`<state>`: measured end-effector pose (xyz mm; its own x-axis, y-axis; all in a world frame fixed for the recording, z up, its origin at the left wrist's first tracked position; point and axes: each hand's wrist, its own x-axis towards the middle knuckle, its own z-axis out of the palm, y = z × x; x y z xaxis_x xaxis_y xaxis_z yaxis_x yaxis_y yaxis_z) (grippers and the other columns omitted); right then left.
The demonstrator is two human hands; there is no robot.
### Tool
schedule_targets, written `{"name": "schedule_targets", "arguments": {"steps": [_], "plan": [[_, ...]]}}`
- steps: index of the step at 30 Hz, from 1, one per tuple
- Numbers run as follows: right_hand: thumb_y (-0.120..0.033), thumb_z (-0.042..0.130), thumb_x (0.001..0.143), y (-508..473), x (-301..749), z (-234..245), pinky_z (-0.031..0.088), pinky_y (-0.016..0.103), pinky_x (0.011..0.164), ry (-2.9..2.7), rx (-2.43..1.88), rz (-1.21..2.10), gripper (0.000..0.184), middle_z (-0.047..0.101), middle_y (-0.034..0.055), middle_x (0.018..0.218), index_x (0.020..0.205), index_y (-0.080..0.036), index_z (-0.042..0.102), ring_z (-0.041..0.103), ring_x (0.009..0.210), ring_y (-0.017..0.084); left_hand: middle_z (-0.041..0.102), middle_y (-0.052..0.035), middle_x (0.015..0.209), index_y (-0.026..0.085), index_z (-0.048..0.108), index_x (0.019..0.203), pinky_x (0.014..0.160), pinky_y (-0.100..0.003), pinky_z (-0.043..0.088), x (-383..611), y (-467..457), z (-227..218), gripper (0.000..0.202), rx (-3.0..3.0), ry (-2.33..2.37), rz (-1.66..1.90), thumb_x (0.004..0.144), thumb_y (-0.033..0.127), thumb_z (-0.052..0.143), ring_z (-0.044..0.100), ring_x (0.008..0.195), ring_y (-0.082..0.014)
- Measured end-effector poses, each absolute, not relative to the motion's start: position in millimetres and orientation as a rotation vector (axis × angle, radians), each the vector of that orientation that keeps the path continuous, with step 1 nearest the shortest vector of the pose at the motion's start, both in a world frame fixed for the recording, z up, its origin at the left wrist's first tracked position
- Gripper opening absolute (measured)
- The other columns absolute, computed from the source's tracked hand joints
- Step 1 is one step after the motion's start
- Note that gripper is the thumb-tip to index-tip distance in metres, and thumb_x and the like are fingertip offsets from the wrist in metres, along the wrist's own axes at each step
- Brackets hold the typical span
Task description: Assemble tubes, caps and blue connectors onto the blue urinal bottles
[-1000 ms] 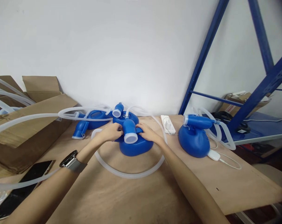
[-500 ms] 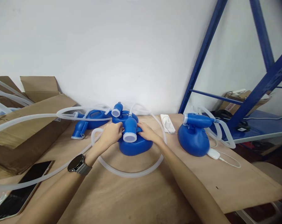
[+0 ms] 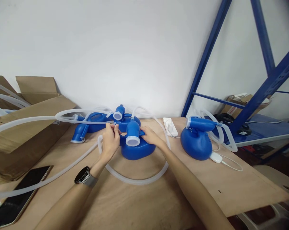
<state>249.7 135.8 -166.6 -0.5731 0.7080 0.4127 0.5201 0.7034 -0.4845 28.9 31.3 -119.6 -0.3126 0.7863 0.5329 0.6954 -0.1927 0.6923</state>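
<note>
A blue plastic bottle (image 3: 137,152) lies on the table in front of me, its body low and rounded. Over it rests a blue funnel-shaped head (image 3: 133,128) with a pale round cap and a clear tube at its top. My right hand (image 3: 150,135) grips the bottle's handle from the right. At the left end, by the bottle's neck, my left hand (image 3: 111,139) is closed in a pinch. A small whitish bit shows at its fingertips, too small to name. A translucent hose (image 3: 137,182) curves round the bottle's front.
More blue bottles (image 3: 94,123) with heads and hoses lie against the wall. An open cardboard box (image 3: 39,124) and a phone (image 3: 22,191) are at left. Right of me are a power strip (image 3: 170,127), another blue bottle (image 3: 196,143), a white adapter (image 3: 216,157) and a blue shelf (image 3: 259,127).
My left hand has drawn back to the left from the funnel-shaped head and turned more upright, its fingers pinched. My right hand stays on the handle. The view has shifted slightly.
</note>
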Motion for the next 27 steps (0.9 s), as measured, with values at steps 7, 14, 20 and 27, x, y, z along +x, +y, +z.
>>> {"name": "schedule_targets", "arguments": {"steps": [7, 14, 20, 27], "plan": [[-0.006, 0.053, 0.076, 132, 249, -163, 0.048, 0.046, 0.101, -2.318, -0.943, 0.421, 0.049, 0.073, 0.0109, 0.118, 0.119, -0.018, 0.071, 0.061, 0.111, 0.031, 0.073, -0.0023, 0.08, 0.029, 0.03, 0.092, 0.079, -0.036, 0.055, 34, 28, -118, 0.022, 1.624, 1.838, 1.705, 0.105, 0.046, 0.035, 0.075, 0.082, -0.0238], [-0.006, 0.054, 0.078, 133, 249, -166, 0.047, 0.044, 0.104, -2.285, -0.969, 0.425, 0.049, 0.072, 0.0098, 0.121, 0.122, -0.021, 0.07, 0.06, 0.115, 0.03, 0.07, -0.0006, 0.081, 0.027, 0.03, 0.106, 0.076, -0.036, 0.057, 16, 36, -115, 0.02, 1.367, 1.791, 1.922, 0.106, 0.047, 0.026, 0.072, 0.07, -0.0209], [-0.006, 0.055, 0.079, 136, 250, -167, 0.047, 0.043, 0.103, -2.275, -0.96, 0.432, 0.045, 0.073, 0.0096, 0.114, 0.118, -0.02, 0.072, 0.06, 0.111, 0.029, 0.071, -0.0012, 0.077, 0.026, 0.043, 0.103, 0.071, -0.034, 0.056, -48, 48, -109, 0.034, 1.607, 1.867, 1.463, 0.101, 0.059, 0.035, 0.074, 0.072, -0.0231], [-0.005, 0.056, 0.076, 135, 249, -165, 0.047, 0.043, 0.1, -2.265, -0.964, 0.434, 0.039, 0.075, 0.0075, 0.109, 0.106, -0.021, 0.074, 0.061, 0.106, 0.03, 0.075, -0.0091, 0.089, 0.022, 0.064, 0.09, 0.078, -0.039, 0.054, -71, 51, -113, 0.043, 1.882, 1.865, 1.08, 0.076, 0.062, 0.069, 0.07, 0.087, -0.0299]]}}
